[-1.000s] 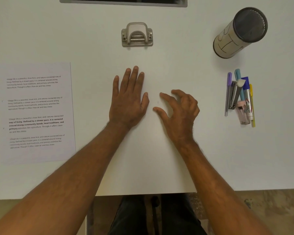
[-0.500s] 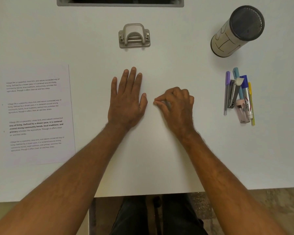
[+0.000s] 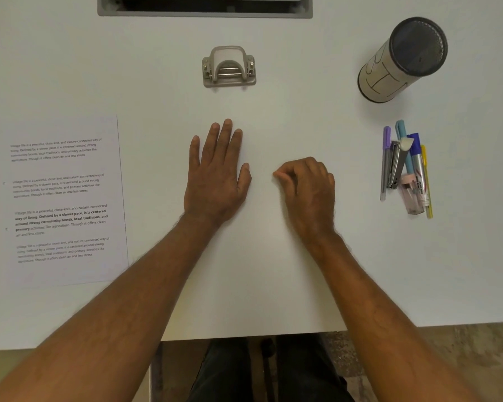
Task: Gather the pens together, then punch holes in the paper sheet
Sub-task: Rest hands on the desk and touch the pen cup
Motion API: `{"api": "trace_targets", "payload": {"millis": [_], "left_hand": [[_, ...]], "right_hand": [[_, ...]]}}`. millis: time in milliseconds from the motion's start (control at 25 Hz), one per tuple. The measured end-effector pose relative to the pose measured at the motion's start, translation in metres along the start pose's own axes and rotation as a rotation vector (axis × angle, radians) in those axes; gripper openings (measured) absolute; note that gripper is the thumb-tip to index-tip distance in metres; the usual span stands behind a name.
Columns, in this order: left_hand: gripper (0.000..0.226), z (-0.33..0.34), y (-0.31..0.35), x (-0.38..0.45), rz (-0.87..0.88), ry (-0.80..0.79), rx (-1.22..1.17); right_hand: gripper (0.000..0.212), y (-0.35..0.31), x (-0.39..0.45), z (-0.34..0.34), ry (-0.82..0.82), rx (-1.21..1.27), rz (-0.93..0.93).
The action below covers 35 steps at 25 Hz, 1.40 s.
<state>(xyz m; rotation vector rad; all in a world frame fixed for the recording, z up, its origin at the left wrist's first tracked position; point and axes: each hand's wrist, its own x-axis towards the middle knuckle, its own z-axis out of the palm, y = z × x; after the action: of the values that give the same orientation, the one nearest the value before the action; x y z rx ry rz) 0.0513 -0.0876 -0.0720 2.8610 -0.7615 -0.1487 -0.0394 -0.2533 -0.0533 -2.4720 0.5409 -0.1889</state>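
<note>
While we look down over both forearms, the white table fills nearly the whole view, with a grey recessed slot at its far edge; the paper sheet, printed with four blocks of text, lies flat at our left, well apart from everything else; our left hand rests palm down near the middle of the table, fingers straight and close together, holding nothing; our right hand sits just beside it without touching, fingers curled into a loose fist with thumb against forefinger, and we cannot tell whether anything is pinched there; a tall cylindrical holder with a dark mesh rim stands at the far right; the grey hole punch sits beyond our left hand, apart from the sheet; the pens lie bunched side by side at the right, below the holder, purple, teal, blue and yellow among them; a metal stapler lies on the bunch, and a small pink-capped clear item rests at its near end.
</note>
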Motion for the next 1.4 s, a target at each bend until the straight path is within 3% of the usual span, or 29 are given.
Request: {"api": "trace_targets", "payload": {"millis": [160, 320, 600, 840, 1400], "left_hand": [[0.065, -0.002, 0.001, 0.000, -0.002, 0.004, -0.004], [0.064, -0.004, 0.003, 0.001, -0.007, -0.009, -0.015], [0.065, -0.004, 0.004, 0.000, -0.009, -0.002, -0.001], [0.066, -0.004, 0.003, 0.000, -0.015, -0.002, -0.007], [0.066, -0.003, 0.002, 0.000, -0.007, 0.008, 0.003]], "right_hand": [[0.007, -0.003, 0.014, -0.031, -0.015, 0.529, 0.351], [0.014, -0.006, 0.041, -0.069, 0.098, 0.676, 0.412], [0.006, 0.010, 0.125, -0.148, 0.414, 0.377, 0.233], [0.019, 0.046, 0.174, -0.162, 0.282, -0.119, 0.203], [0.016, 0.038, 0.171, -0.153, 0.439, -0.260, 0.154]]}}
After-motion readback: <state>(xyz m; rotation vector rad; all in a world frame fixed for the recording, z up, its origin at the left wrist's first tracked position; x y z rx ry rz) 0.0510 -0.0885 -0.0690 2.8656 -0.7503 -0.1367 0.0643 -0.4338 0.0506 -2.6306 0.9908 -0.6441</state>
